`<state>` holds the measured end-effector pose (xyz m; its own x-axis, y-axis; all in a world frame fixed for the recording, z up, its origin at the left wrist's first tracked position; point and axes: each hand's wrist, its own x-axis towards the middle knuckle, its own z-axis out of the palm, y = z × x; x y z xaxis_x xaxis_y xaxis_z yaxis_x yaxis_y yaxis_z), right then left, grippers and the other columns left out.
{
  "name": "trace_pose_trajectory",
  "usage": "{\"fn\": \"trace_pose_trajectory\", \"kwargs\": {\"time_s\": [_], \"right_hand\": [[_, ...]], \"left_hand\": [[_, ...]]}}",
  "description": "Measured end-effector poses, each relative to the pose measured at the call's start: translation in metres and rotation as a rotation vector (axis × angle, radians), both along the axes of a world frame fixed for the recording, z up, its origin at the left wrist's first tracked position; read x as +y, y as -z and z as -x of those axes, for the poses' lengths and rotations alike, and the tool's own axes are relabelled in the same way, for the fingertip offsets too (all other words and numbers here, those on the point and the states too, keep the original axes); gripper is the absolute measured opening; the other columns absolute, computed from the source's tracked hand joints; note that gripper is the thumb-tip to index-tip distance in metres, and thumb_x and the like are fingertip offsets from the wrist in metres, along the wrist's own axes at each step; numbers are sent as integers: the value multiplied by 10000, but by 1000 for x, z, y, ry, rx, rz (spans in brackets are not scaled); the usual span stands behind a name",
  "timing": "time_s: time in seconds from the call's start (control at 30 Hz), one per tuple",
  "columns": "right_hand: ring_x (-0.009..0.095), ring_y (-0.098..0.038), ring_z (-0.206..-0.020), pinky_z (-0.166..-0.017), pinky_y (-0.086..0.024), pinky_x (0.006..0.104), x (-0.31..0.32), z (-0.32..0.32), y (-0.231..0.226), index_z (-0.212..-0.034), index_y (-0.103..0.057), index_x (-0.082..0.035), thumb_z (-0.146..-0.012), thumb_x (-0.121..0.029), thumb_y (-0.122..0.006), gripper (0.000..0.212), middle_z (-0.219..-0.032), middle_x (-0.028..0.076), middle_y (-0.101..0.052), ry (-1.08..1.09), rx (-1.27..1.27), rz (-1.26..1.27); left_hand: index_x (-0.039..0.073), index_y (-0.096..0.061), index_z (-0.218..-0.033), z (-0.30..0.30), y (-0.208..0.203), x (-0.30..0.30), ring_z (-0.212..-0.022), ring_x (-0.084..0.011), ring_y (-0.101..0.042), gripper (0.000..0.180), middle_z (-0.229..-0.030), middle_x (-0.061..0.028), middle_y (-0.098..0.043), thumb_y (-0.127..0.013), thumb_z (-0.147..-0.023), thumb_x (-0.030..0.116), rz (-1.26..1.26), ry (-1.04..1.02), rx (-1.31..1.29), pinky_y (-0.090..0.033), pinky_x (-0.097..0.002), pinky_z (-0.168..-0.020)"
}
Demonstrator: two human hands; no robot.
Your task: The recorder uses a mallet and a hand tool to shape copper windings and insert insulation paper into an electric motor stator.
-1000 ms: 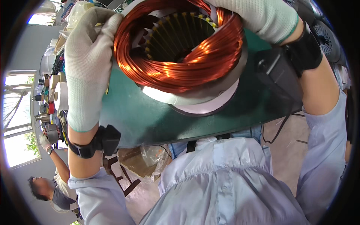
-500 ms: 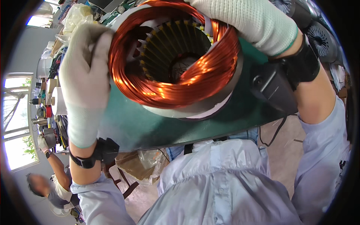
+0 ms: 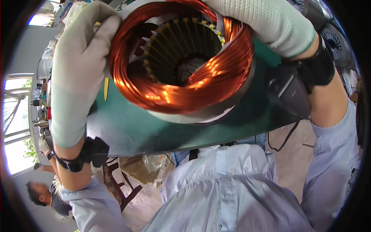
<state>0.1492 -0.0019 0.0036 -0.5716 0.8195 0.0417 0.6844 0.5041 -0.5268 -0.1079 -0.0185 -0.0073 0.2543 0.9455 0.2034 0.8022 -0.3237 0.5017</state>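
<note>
A motor stator (image 3: 232, 112) stands on the green table, with a thick ring of copper winding (image 3: 162, 98) round its top. Yellow-edged slots (image 3: 185, 33) line its dark bore. My left hand (image 3: 77, 65), in a white knitted glove, is closed against the winding's upper left side, with its fingers curled and their tips partly hidden. At the upper right my gloved right hand (image 3: 266, 27) lies over the winding; its fingers pass beyond the top edge. The yellow pointed strip (image 3: 106, 89) shows just below my left hand; whether it lies on the table cannot be told.
The green table's (image 3: 154, 133) near edge runs before my body. An open carton with clear plastic (image 3: 145, 170) stands below. Dark round machine parts (image 3: 332, 42) are at the far right. Another person (image 3: 44, 195) works at the left. A black cable (image 3: 284, 139) hangs at the right.
My left hand has shifted left and slightly up, and the yellow strip now shows. My right hand has moved slightly right. The winding appears slightly larger and shifted right.
</note>
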Motion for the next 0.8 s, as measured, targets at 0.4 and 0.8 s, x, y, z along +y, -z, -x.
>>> {"fn": "trace_pose_trajectory", "kwargs": {"time_s": [0.4,0.8], "right_hand": [[339,-706,-921,-857,-571,376,50,-3,57,-1087,-636,44,-926,-51,-589,192,-943,201,-695,-414,201,-506],[334,-703,-874,-819,-568,382,36,-9,52,-1070,-629,38,-938,-82,-555,193,-893,203,-681,-362,214,-609]], "left_hand": [[-7,-704,-1189,2,19,10,-891,-73,-675,221,-992,-48,-737,-710,-992,91,-203,168,-212,-541,-216,-795],[-21,-710,-1145,-10,-3,17,-854,-79,-666,189,-982,-37,-730,-686,-1001,99,-31,145,-138,-532,-200,-777]]}}
